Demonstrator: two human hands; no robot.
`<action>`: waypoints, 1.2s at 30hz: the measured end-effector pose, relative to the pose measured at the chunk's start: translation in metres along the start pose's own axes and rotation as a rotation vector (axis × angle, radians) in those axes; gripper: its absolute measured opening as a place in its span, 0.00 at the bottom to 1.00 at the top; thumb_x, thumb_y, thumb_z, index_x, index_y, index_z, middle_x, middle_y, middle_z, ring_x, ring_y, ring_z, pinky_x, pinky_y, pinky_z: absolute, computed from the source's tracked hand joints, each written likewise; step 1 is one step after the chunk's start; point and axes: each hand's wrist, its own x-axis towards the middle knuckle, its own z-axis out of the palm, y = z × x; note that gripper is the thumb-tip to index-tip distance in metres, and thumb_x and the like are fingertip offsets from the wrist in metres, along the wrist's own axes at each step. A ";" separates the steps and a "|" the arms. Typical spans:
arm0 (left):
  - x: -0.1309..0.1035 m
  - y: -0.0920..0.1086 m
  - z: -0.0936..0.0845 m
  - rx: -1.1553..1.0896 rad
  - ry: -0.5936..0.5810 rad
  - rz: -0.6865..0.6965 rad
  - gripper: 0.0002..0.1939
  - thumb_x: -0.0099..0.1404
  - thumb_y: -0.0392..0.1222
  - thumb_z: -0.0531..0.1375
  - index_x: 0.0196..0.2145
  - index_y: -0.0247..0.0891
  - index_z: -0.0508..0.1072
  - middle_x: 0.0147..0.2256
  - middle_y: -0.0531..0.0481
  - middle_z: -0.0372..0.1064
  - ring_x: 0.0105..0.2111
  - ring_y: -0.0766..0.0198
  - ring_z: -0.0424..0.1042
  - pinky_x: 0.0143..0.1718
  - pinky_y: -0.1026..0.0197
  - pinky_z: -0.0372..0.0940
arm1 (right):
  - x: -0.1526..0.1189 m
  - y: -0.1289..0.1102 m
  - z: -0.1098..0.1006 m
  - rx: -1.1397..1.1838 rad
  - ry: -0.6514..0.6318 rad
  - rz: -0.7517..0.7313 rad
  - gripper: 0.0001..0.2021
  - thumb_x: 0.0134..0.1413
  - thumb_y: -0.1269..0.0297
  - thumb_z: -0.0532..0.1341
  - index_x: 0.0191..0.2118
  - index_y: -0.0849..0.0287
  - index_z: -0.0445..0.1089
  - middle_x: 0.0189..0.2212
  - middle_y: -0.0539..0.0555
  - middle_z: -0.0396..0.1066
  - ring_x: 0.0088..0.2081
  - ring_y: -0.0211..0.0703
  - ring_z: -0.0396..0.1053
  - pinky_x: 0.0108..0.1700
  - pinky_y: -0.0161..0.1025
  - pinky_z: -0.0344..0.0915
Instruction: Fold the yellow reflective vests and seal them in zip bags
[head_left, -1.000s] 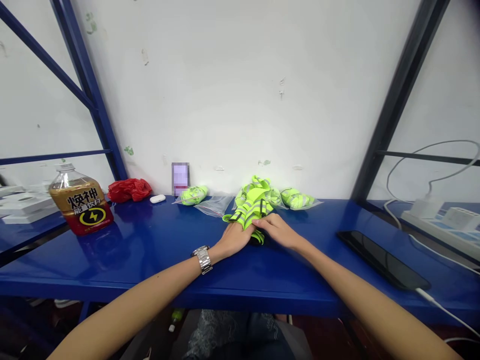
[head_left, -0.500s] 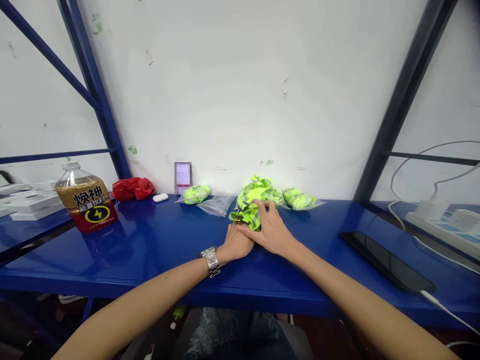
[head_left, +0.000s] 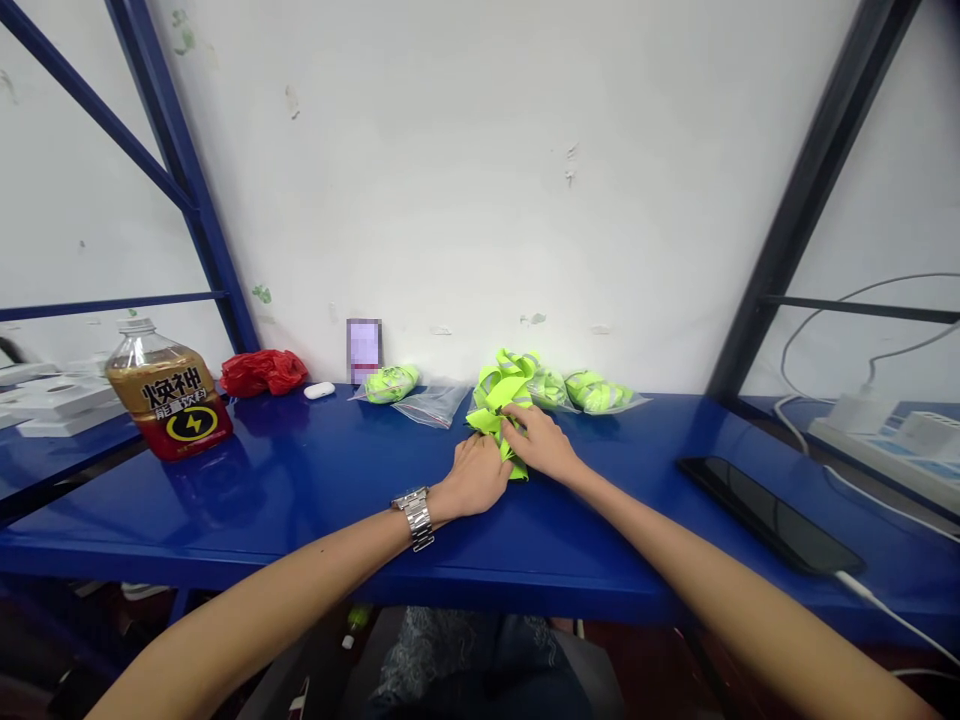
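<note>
A bunched neon yellow-green reflective vest (head_left: pixel 504 385) with silvery stripes lies on the blue table in front of me. My left hand (head_left: pixel 476 475), a metal watch on its wrist, has its fingers curled against the vest's near left side. From the right, my right hand (head_left: pixel 544 440) grips the fabric with bent fingers. Both fingertips are partly hidden in the folds. Just behind the vest sits a bagged neon bundle (head_left: pixel 550 390), with another bagged bundle (head_left: pixel 600 393) to its right. A flat clear zip bag (head_left: pixel 433 403) lies to the left, beside a third bagged bundle (head_left: pixel 390 384).
Along the left stand a large drink bottle (head_left: pixel 172 395), a crumpled red plastic bag (head_left: pixel 264 372) and a small white case (head_left: pixel 319 390). A blurred upright card (head_left: pixel 364 345) leans on the wall. A black phone (head_left: pixel 769 515) on a cable and a power strip (head_left: pixel 885 445) are at right.
My hands have drawn slightly apart, the right moving a little to the right. A strip of the vest now hangs down between them toward me.
</note>
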 end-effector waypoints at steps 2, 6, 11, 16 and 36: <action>-0.003 0.001 0.001 0.024 0.020 0.008 0.13 0.66 0.40 0.48 0.45 0.30 0.62 0.44 0.37 0.64 0.46 0.51 0.64 0.49 0.50 0.60 | 0.002 0.004 0.001 -0.007 0.012 0.011 0.14 0.57 0.57 0.53 0.46 0.51 0.70 0.38 0.55 0.70 0.39 0.47 0.68 0.35 0.35 0.57; -0.011 -0.001 0.001 0.033 0.043 0.089 0.15 0.68 0.39 0.46 0.51 0.35 0.59 0.44 0.40 0.61 0.48 0.50 0.60 0.47 0.49 0.61 | 0.004 0.007 0.005 0.025 0.061 -0.057 0.13 0.55 0.61 0.54 0.42 0.55 0.72 0.36 0.54 0.73 0.36 0.44 0.68 0.35 0.35 0.57; -0.022 -0.010 -0.011 0.052 0.111 0.242 0.15 0.72 0.46 0.43 0.48 0.38 0.63 0.46 0.40 0.59 0.45 0.54 0.61 0.48 0.51 0.61 | -0.002 0.006 0.007 0.083 0.134 -0.105 0.16 0.55 0.61 0.54 0.47 0.60 0.68 0.30 0.53 0.72 0.30 0.43 0.67 0.33 0.35 0.56; -0.024 -0.024 -0.025 0.078 0.008 0.387 0.20 0.70 0.55 0.47 0.49 0.39 0.63 0.45 0.43 0.63 0.42 0.57 0.66 0.42 0.56 0.63 | -0.003 0.009 0.006 0.131 0.145 -0.169 0.10 0.57 0.60 0.52 0.40 0.58 0.66 0.21 0.46 0.62 0.24 0.38 0.59 0.29 0.33 0.51; -0.009 -0.034 -0.026 0.185 -0.014 0.517 0.13 0.73 0.39 0.43 0.49 0.34 0.61 0.44 0.39 0.66 0.43 0.54 0.69 0.44 0.54 0.64 | -0.030 0.027 -0.007 -0.202 -0.016 -0.537 0.23 0.62 0.61 0.53 0.59 0.65 0.56 0.51 0.69 0.59 0.49 0.57 0.65 0.47 0.53 0.67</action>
